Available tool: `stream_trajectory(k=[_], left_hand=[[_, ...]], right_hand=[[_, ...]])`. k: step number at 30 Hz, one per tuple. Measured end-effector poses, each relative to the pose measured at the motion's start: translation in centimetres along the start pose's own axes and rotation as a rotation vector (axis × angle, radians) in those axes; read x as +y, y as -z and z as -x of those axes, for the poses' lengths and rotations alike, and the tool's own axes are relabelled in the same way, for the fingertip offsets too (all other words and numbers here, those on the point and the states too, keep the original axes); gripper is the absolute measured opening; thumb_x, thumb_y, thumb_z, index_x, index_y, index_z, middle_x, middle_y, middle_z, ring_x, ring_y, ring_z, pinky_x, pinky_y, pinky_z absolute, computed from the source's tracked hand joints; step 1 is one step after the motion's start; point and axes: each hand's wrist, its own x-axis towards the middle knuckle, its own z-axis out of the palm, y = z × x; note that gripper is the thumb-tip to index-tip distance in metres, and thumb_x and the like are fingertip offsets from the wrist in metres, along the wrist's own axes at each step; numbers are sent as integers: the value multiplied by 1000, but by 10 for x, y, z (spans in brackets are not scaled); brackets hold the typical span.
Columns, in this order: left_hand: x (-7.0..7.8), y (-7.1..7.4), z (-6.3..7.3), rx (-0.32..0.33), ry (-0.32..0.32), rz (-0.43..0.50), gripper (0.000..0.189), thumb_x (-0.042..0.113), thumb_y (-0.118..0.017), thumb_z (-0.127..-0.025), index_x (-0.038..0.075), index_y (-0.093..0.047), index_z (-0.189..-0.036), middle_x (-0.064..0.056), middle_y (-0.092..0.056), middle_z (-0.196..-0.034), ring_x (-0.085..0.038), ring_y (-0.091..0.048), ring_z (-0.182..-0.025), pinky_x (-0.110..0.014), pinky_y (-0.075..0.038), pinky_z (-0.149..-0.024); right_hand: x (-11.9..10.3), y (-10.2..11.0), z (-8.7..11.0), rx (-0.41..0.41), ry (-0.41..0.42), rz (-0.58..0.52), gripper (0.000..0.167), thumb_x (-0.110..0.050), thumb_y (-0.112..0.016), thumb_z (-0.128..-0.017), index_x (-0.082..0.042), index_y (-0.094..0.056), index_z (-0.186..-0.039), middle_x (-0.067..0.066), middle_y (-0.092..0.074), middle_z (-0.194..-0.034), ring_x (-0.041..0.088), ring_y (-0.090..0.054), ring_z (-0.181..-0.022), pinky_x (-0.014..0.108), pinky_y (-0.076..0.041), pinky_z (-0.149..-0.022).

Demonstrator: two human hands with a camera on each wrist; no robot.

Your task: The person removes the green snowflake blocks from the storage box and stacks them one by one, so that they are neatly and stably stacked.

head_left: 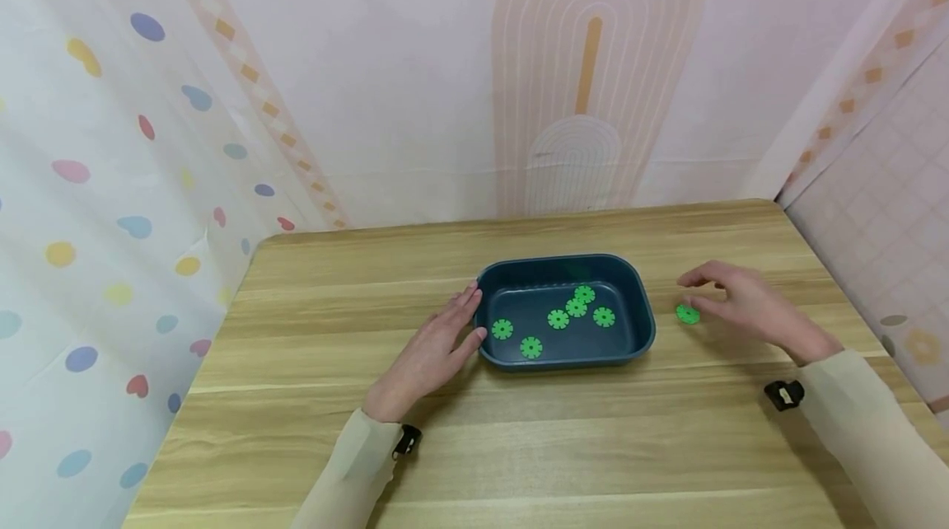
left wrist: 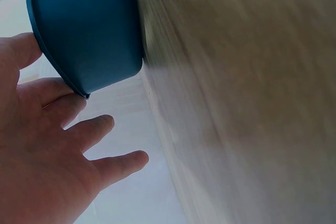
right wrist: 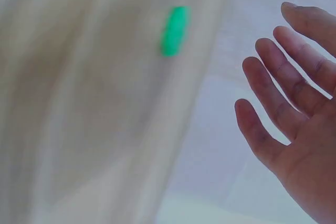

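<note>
A dark blue rectangular tray point(head_left: 534, 362) sits on the wooden table with several green notched discs point(head_left: 530, 348) lying flat inside it. My left hand point(head_left: 430, 352) rests its fingers against the tray's left rim; in the left wrist view the fingers are spread and fairly straight beside the tray wall point(left wrist: 86, 30). To the right of the tray, one more green notched disc point(head_left: 688, 314) lies on the table. Just above it hovers my right hand point(head_left: 737, 306), fingers loosely bent. In the right wrist view this hand point(right wrist: 299, 93) holds nothing, apart from the blurred green disc point(right wrist: 175, 31).
The wooden table point(head_left: 519, 447) extends around the tray, its back edge meeting a patterned curtain point(head_left: 415, 100). More curtain hangs along the left and right sides. Each sleeve has a small black device point(head_left: 783, 395) at the wrist.
</note>
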Motion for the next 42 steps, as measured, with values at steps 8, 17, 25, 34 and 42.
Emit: stream_trajectory(k=[8, 17, 25, 34, 42], left_hand=[[0, 1, 1, -3, 8, -6, 64, 40, -46, -111, 9, -27, -164, 0, -16, -171, -30, -22, -157, -63, -27, -120], [0, 2, 1, 1, 9, 2, 63, 40, -47, -111, 9, -28, -163, -3, -18, -171, -30, -22, -157, -62, -27, -120], [0, 2, -1, 5, -5, -4, 59, 39, -42, -113, 9, -31, -162, -1, -20, -170, -33, -25, -155, -61, -28, -120], [-4, 2, -1, 30, -52, 13, 55, 29, -44, -113, 1, -34, -160, -8, -24, -169, -37, -28, -153, -60, -28, -120], [-6, 2, -2, 17, -61, 37, 55, 28, -44, -113, 3, -33, -160, -7, -24, -169, -35, -28, -154, -52, -26, -123]], right_hand=[[-38, 10, -10, 86, 101, 45, 18, -14, -74, -98, -13, -76, -115, 1, -75, -113, 24, -68, -104, 45, -57, -83], [-81, 8, -32, 53, 207, 19, 17, -15, -74, -98, -16, -76, -115, -8, -74, -112, 12, -68, -102, 38, -57, -86], [-107, 1, -60, -4, 335, 31, 19, -14, -75, -97, -14, -76, -115, -2, -75, -110, 17, -70, -101, 43, -58, -84], [-131, -22, -95, -168, 408, 20, 23, -20, -73, -99, -13, -75, -120, -1, -74, -117, 18, -69, -108, 43, -57, -95], [-141, -45, -121, -286, 438, -13, 25, -24, -70, -102, -12, -74, -123, 0, -72, -118, 17, -68, -106, 42, -56, -96]])
